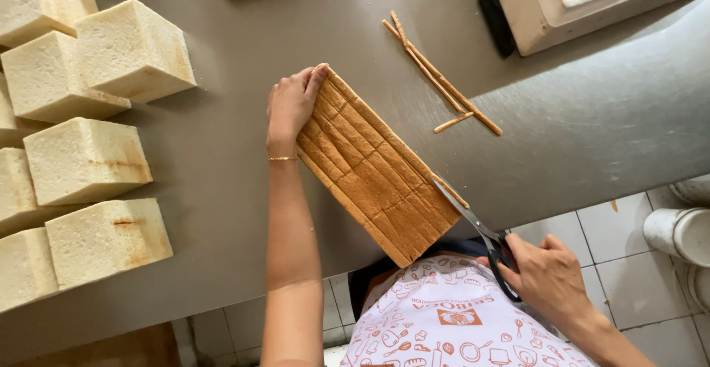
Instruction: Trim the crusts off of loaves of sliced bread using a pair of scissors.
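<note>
A long sliced loaf of bread (373,167) with a brown crust lies at an angle on the steel table (244,137), one end overhanging the front edge. My left hand (291,106) presses flat against its far left end. My right hand (547,274) grips black-handled scissors (481,231), and the blades meet the loaf's right long edge, where a thin strip of crust is lifting off.
Several crustless white bread blocks (87,161) stand in rows at the left of the table. Thin cut crust strips (436,78) lie behind the loaf. A white box (584,1) sits at the back right. White buckets (684,234) stand on the tiled floor.
</note>
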